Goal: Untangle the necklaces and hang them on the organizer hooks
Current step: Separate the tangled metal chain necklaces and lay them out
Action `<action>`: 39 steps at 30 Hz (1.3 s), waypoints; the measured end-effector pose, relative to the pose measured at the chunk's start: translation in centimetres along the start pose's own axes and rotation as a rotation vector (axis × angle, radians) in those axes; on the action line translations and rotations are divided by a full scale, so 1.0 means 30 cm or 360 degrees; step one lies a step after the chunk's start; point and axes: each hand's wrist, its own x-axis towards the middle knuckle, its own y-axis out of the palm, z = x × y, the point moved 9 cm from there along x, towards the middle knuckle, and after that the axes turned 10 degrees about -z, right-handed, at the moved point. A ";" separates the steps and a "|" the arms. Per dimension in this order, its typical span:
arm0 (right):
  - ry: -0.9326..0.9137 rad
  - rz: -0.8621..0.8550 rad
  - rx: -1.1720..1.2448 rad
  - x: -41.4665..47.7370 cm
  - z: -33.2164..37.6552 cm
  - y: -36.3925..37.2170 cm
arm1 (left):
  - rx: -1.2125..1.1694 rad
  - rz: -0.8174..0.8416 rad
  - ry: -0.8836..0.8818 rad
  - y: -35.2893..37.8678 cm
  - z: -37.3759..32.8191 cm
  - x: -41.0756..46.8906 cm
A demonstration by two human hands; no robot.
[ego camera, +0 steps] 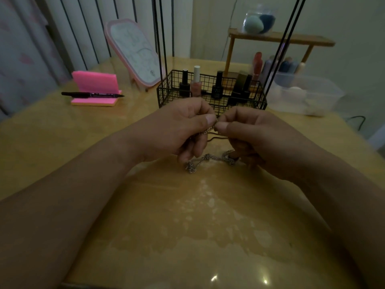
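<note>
A tangled silver chain necklace (208,160) hangs between my hands, its lower loops resting on the wooden table (187,226). A thin dark cord necklace (216,137) runs across the gap between my palms. My left hand (179,130) and my right hand (250,132) meet at the fingertips, both pinching the chain at one spot just in front of the black wire organizer (166,94). The organizer's thin black uprights (161,38) rise out of the top of the frame. Its hooks are out of view.
Nail polish bottles (195,82) stand in the wire basket. A pink sticky-note stand (94,87) with a black marker (91,94) sits at the left, a pink-framed mirror (135,53) behind it. A clear plastic box (308,94) and a wooden shelf (281,38) stand at the right.
</note>
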 end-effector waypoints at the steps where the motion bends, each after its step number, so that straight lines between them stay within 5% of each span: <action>1: -0.0028 -0.0037 -0.0012 0.001 0.001 -0.005 | 0.0016 0.0003 0.0004 0.002 0.000 0.000; 6: -0.0123 -0.0257 -0.0053 0.011 0.012 -0.039 | 0.0069 0.0020 -0.0009 0.007 0.007 0.002; 16: -0.0260 -0.0129 -0.0305 -0.004 0.025 -0.009 | 0.0061 -0.0013 0.0023 -0.007 0.010 0.003; 25: -0.0415 -0.0345 -0.0309 -0.003 0.064 -0.047 | 0.0090 -0.0071 0.0006 -0.020 0.017 0.009; 32: 0.0085 -0.0116 0.0036 0.013 -0.023 -0.004 | 0.0361 0.0021 0.0056 0.013 0.027 0.009; 39: 0.0079 0.0087 0.0332 -0.003 0.002 0.021 | 0.0169 -0.0120 0.0044 -0.019 0.016 0.014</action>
